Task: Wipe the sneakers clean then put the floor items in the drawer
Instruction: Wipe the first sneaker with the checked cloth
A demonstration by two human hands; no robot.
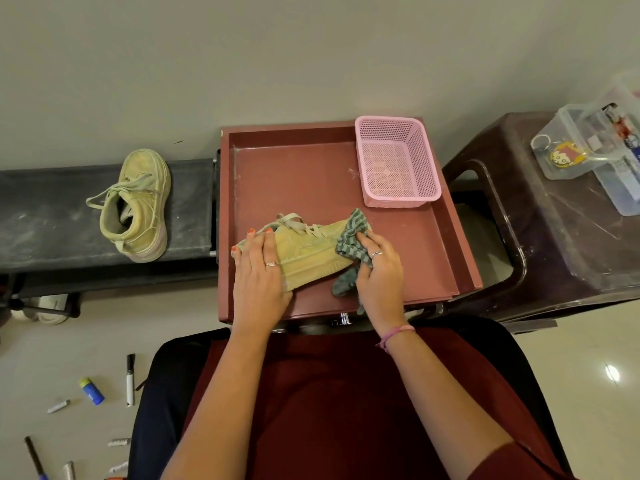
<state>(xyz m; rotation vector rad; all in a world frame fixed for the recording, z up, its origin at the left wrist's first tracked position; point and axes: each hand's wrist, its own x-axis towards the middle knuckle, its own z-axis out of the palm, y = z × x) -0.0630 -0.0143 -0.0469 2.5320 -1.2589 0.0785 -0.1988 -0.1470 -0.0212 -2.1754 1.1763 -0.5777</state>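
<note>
A pale yellow-green sneaker (308,251) lies on its side inside the open reddish-brown drawer (446,237). My left hand (258,271) grips its heel end, fingers curled over the collar. At the toe, my right hand (379,271) grips a green checked cloth (351,240) and presses it against the shoe. The second sneaker (138,206) stands on a dark bench (52,216) to the left. On the floor at lower left lie a black-capped marker (130,379), a blue glue stick (91,391), a pen (34,457) and several small silver items (59,406).
A pink plastic basket (398,161) sits in the drawer's far right corner. A dark plastic stool (554,220) at the right carries clear containers (588,147) and a keychain. My lap in dark red cloth fills the lower middle. A wall runs along the back.
</note>
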